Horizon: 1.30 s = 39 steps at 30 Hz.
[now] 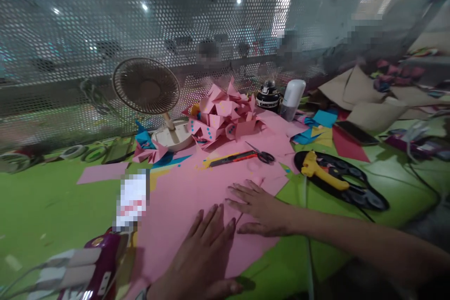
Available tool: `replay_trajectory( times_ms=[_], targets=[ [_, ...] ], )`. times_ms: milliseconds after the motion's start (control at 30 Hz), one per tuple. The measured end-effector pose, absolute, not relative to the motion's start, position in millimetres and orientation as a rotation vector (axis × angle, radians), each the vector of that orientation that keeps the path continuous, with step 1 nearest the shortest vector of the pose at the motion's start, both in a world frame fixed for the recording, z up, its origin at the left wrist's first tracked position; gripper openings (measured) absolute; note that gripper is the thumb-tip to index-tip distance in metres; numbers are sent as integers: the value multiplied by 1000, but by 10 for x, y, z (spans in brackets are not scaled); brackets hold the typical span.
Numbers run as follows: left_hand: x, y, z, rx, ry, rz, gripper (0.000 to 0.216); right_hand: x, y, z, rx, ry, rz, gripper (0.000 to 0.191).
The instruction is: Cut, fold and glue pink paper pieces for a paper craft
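Observation:
A large pink paper sheet lies on the green table. My left hand rests flat on its near part, fingers stretched out and close together. My right hand lies flat on the sheet just to the right, fingers spread and pointing left. Neither hand holds anything. Beyond the hands, scissors and a red-handled cutter lie on the pink paper. A heap of folded pink paper pieces with blue dots sits farther back.
A small desk fan stands at the back left before a perforated metal screen. A yellow glue gun lies on a black tray to the right. A phone, a white bottle, tape rolls and a purple power strip lie around.

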State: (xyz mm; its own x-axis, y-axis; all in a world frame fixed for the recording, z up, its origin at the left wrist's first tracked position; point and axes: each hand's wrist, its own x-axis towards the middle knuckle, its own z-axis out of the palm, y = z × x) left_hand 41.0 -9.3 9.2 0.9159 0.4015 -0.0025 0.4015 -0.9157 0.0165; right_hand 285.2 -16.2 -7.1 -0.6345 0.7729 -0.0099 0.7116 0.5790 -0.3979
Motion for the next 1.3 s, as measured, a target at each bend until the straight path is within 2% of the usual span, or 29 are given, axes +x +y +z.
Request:
replay_trajectory(
  times_ms=[333,600,733,900,1067,1300],
  targets=[
    [355,-93,103,2973,603,-29,91,3108,-55,8,-1265,-2767,756,77],
    [331,-100,28,2960,573,28,93,3348,-104,-71,-1590,-2643,501,82],
    [348,-111,70,2951,569,-6,93,3085,-205,-24,-1497,-2659,319,78],
    [374,-144,158,2925,595,-85,92,2728,-392,7,-1200,-2778,387,76],
    [354,-151,136,2926,582,-32,92,2912,-380,-42,-1317,-2744,361,83],
    [469,-152,213,2900,669,-20,90,3065,-343,-72,-1380,-2722,359,84]
  ],
)
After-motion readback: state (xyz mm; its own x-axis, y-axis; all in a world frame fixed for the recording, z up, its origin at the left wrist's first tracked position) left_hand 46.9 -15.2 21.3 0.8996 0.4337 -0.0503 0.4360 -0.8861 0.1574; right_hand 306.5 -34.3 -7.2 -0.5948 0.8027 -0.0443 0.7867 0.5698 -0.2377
